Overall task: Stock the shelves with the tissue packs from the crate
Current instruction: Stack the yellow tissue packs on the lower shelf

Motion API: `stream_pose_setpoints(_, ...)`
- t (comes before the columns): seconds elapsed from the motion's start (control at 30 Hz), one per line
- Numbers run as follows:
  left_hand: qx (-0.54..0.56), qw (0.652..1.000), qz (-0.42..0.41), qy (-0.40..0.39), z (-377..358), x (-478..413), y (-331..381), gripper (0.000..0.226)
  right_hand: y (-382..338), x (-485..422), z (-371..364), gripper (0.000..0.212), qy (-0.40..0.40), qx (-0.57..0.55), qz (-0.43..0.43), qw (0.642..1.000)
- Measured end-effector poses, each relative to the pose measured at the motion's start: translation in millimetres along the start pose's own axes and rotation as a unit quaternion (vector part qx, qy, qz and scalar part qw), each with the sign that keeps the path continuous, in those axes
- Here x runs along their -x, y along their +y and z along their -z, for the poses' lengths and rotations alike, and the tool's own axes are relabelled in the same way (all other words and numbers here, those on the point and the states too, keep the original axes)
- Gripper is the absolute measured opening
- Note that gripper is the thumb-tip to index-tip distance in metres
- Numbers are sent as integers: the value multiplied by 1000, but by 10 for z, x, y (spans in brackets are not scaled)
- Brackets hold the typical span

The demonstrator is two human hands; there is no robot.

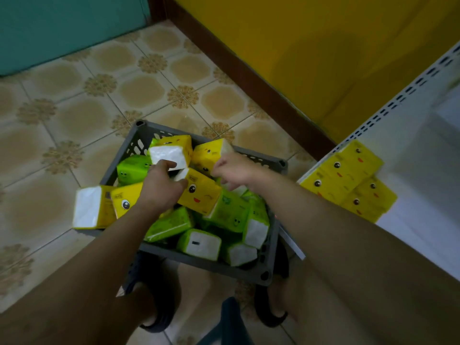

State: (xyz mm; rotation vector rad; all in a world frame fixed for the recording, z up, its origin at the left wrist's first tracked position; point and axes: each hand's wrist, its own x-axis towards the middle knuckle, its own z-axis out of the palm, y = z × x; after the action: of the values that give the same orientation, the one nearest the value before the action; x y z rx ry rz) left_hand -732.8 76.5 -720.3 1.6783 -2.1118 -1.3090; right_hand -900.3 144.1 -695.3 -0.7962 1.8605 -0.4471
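- One tiled floor [74, 100], beige with brown flower marks, fills the left and middle of the frame.
- One yellow wall [323, 46] takes the upper right, with a brown skirting board [249, 70] along its foot. One teal door [62, 26] is in the upper left corner.
- One white shelf [423, 158] with a slotted upright runs down the right edge. On it sits a stack of yellow packs [348, 175] showing five printed faces, three above and two below, touching each other.
- One grey crate [199, 263] with slotted walls stands on the floor at the centre, just left of the shelf. It holds a loose heap of tissue packs:
  - About six green packs [229, 212], mostly in the lower and right part.
  - About five yellow ones. One is the top pack [171, 150], another the far pack [209, 153], and a third the middle pack [199, 192]. The last two are the left pair [109, 207], hanging over the crate's left rim.
- Two bare arms reach in from the bottom corners.
  - Left hand [159, 185]: its grip is closed on the white end of the middle pack, thumb on the yellow face, fingers curled over the top.
  - Right hand [234, 168]: fingers curled against the far pack, but blur hides whether its grip has hold of it.
- Two dark sandals [154, 307] on the feet show at the bottom, just below the crate.
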Motion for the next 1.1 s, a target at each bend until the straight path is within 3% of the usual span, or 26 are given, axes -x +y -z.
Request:
stream_pose_setpoints(0.13,40,998,27,-37,-183,-159,89,65,250,-297,-190,57,-40,151,-48,987)
stream_pose_setpoints(0.2,49,997,60,-31,-281,-239,92,66,301,-371,-175,66,-50,130,-51,989)
stream_pose_setpoints(0.37,-65,992,104,-33,-419,-340,-1,72,354,-418,-138,69,-58,5,-72,996)
stream_pose_setpoints(0.47,-150,985,72,-42,-440,-288,0,76,432,-371,-122,69,-72,-28,-73,994)
stream_pose_setpoints(0.6,-197,979,7,44,-437,-146,1,67,472,-253,-47,72,-78,-44,-66,994)
stream_pose_setpoints(0.67,-131,988,5,84,-372,-55,117,67,447,-217,16,74,-66,-69,-63,993)
stream_pose_setpoints(0.77,73,994,17,74,-248,101,372,62,395,-101,141,67,-41,-174,-60,982)
stream_pose_setpoints(0.9,299,952,70,-5,-138,347,643,74,381,304,395,44,-55,-293,-16,955)
stream_pose_setpoints(1.03,382,918,31,-108,-249,559,944,35,589,829,750,40,-4,-326,28,945)
stream_pose_setpoints(1.1,385,906,6,-174,-369,662,1071,26,838,1069,886,37,47,-362,44,930)
